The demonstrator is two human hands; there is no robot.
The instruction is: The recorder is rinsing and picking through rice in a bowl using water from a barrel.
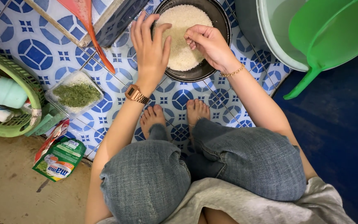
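Note:
A round black pan (pixel 222 25) full of white rice (pixel 182 54) sits on the blue-patterned tile floor in front of my bare feet. My left hand (pixel 150 45), with a gold watch on the wrist, rests flat on the pan's left rim, fingers spread, touching the rice edge. My right hand (pixel 208 43), wearing a thin bracelet, hovers over the rice with fingertips pinched together on a few grains. I am squatting, and my knees in jeans fill the lower part of the view.
A clear plastic tub of green dried herbs (pixel 75 94) lies left of me. A green basket (pixel 19 120) with bottles stands at far left, and a green packet (pixel 61 159) below it. A pale basin (pixel 270 37) with a green scoop (pixel 332 37) stands at upper right.

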